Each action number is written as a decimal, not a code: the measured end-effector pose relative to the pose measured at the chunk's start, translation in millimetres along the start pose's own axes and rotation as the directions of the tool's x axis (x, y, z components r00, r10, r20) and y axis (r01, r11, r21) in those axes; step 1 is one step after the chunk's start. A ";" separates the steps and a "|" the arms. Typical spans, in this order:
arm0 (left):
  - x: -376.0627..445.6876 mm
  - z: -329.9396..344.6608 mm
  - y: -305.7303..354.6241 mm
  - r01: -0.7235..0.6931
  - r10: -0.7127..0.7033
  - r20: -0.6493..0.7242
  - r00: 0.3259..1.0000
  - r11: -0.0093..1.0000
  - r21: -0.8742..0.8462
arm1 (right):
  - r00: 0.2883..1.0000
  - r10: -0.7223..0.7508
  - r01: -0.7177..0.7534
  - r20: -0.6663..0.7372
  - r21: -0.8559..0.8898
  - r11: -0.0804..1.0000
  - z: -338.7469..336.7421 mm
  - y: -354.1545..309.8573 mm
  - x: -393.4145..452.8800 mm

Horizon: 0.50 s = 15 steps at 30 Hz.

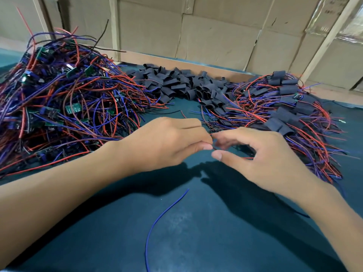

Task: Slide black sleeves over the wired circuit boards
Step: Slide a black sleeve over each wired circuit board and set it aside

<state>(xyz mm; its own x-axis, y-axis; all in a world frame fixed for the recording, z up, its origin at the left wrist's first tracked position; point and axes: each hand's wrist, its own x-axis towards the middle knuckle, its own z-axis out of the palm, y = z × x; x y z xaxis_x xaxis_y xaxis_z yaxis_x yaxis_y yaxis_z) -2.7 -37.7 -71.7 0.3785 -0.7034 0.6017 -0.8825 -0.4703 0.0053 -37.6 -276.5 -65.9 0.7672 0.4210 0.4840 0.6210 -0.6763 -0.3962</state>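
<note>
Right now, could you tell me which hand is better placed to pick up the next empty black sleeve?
Probably the right hand: it sits nearer the loose sleeves across the table. The left hand is nearer the bare boards, so it suits fetching one. Both hands look busy with wires.

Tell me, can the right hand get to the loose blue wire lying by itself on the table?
Probably yes. The loose blue wire lies alone on bare table, just nearer the person than the right hand, and nothing covers it. That hand seems busy with thin wires, though.

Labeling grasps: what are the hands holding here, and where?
Left hand pinches thin wire ends at its fingertips. Right hand is curled beside it; its hold cannot be told.
</note>
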 end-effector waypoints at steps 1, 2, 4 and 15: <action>0.8 2.4 2.3 0.017 -0.017 0.009 1.000 0.998 -0.053 | 1.000 0.000 -0.001 0.017 0.069 0.998 4.8 -2.3 0.2; 1.7 3.9 4.0 0.040 -0.038 0.020 0.999 0.994 -0.105 | 0.999 0.008 -0.015 0.049 0.140 0.990 9.8 -4.1 0.7; 3.9 1.7 3.0 0.084 -0.078 0.041 0.996 0.975 -0.206 | 0.990 0.085 -0.116 0.113 0.313 0.943 17.7 -4.8 2.8; 82.0 4.4 -124.9 0.698 -0.694 0.109 0.712 0.716 0.005 | 0.991 0.051 -0.040 -0.124 0.091 0.995 28.9 -1.7 2.3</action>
<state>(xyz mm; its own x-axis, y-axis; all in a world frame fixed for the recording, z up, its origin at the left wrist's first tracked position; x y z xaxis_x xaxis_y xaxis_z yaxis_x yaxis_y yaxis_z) 139.8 -39.1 -26.5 0.9122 -0.2327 0.3372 -0.3668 -0.8303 0.4195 -32.2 -256.9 -86.7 0.7721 0.3075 0.5562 0.6020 -0.6344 -0.4849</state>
